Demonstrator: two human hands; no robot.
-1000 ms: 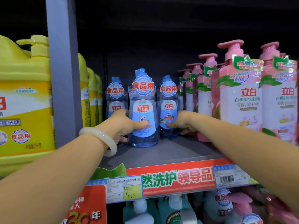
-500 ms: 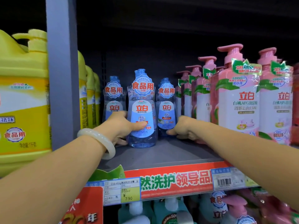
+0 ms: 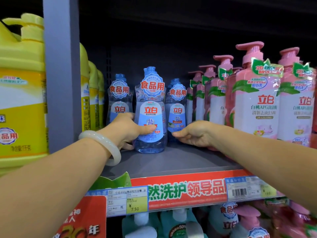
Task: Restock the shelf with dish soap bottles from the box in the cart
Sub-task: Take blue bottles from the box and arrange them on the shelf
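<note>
Shelving, grey metal deck (image 3: 171, 162), with a red, white and green printed price strip (image 3: 185, 191) along its front edge and a grey upright post (image 3: 61, 74) at its left end. Left of the post: large yellow plastic detergent jugs (image 3: 20, 100), with more of them lined up just behind it. Right side of the deck: pink pump-top bottles with white and pink labels (image 3: 253, 100), in rows running back, close beside the right forearm. Lower tier: teal and pink bottles, partly visible.

Task item: front clear blue dish soap bottle with blue label and red lettering (image 3: 151, 114), upright on the deck, near the middle. Two more of the same kind stand behind it: rear left bottle (image 3: 119, 100) and rear right bottle (image 3: 177, 109).

Left hand (image 3: 127, 131), a pale jade-coloured bangle (image 3: 104, 145) on its wrist: fingers wrapped round the left side of the front bottle, thumb pressed across its label.

Right hand (image 3: 193, 134): fingers curled, thumb tip pointing at the front bottle's right side, just short of it; the fingers lie at the foot of the rear right bottle, and whether they grip it cannot be told.
</note>
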